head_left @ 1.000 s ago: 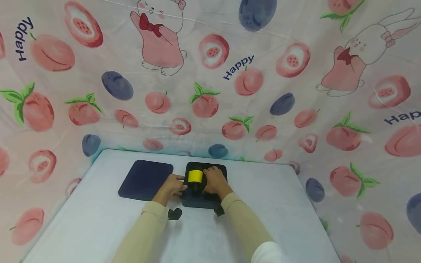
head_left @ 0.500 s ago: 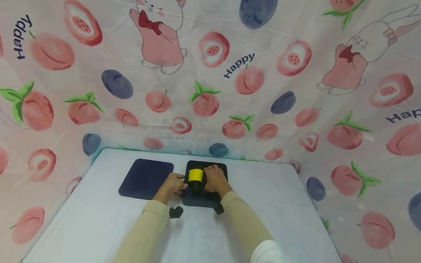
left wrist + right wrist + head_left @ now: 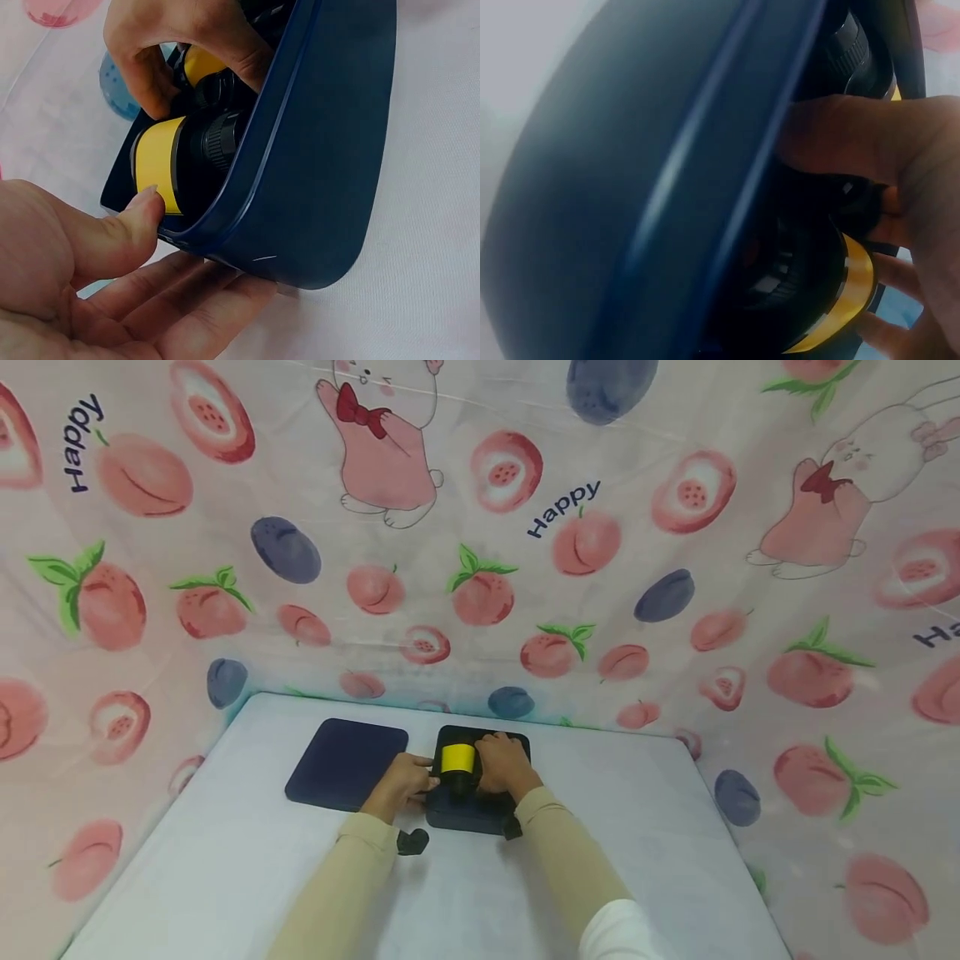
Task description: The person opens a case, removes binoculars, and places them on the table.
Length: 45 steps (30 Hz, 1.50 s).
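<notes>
Black-and-yellow binoculars (image 3: 457, 758) lie inside a dark blue open case (image 3: 459, 821), with ridged eyepieces facing the near wall. My left hand (image 3: 405, 783) holds the case's left side. In the left wrist view, its thumb (image 3: 142, 217) comes over the rim to the yellow barrel band (image 3: 159, 159), while the other fingers lie along the outer wall. My right hand (image 3: 506, 764) reaches into the case and grips the binoculars' right barrel. The right wrist view shows its thumb (image 3: 840, 135) near the eyepieces and fingers round the yellow band (image 3: 847, 292).
Left of the case lies a flat dark blue panel (image 3: 348, 764) with rounded corners. Both rest on a white table (image 3: 480, 893). Behind the table's far edge hangs a fruit-and-rabbit printed curtain (image 3: 420, 560), which also closes off the sides. Dark wrist mounts (image 3: 412, 842) stick out at the sleeves.
The head view has swung slightly left, so everything appears shifted right. Both hands, the binoculars and the case keep about the same places relative to each other.
</notes>
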Motion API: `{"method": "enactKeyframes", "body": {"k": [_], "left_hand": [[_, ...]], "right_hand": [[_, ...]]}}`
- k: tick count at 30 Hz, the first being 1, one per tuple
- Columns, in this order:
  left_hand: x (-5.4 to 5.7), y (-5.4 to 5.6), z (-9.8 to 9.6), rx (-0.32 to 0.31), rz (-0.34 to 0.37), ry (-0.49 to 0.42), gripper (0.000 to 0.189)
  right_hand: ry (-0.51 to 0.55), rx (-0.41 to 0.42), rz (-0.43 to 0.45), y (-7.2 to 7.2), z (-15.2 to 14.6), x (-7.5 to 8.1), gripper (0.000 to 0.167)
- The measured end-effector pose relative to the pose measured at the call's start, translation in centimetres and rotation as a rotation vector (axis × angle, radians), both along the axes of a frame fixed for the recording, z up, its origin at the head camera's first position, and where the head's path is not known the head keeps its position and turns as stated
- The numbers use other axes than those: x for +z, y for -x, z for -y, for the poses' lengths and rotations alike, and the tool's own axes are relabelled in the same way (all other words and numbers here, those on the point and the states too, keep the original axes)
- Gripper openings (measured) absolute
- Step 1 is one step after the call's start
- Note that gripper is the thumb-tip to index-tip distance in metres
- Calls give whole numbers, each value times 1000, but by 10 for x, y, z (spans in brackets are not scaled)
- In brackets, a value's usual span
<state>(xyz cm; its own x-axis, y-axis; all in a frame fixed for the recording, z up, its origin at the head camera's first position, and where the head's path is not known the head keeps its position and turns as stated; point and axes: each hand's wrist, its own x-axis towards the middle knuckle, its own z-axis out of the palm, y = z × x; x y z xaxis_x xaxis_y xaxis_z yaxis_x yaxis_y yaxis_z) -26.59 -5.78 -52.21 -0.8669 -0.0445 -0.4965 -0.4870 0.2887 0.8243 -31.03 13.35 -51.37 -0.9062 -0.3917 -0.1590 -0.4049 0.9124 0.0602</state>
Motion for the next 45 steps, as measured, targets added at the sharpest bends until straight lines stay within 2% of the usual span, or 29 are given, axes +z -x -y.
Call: {"method": "enactKeyframes", "body": {"k": [12,18,23,36,45], "left_hand": [[8,3,-2,-1,5,-18,55],[7,5,-2,-13,20,-10,56],[8,3,-1,1,30,-24,57],[7,4,3,-6,40,-59,59],[8,-2,5,-17,51,-91,60]], "right_hand": [[-18,78,-21,5,-12,12,89],[-54,91,-20,4,-12,21,93],[-68,107,-28,4,-10,31,97],[-26,133,-14,-1,-15,63,100],[16,132,1,-6,-33,71,103]]}}
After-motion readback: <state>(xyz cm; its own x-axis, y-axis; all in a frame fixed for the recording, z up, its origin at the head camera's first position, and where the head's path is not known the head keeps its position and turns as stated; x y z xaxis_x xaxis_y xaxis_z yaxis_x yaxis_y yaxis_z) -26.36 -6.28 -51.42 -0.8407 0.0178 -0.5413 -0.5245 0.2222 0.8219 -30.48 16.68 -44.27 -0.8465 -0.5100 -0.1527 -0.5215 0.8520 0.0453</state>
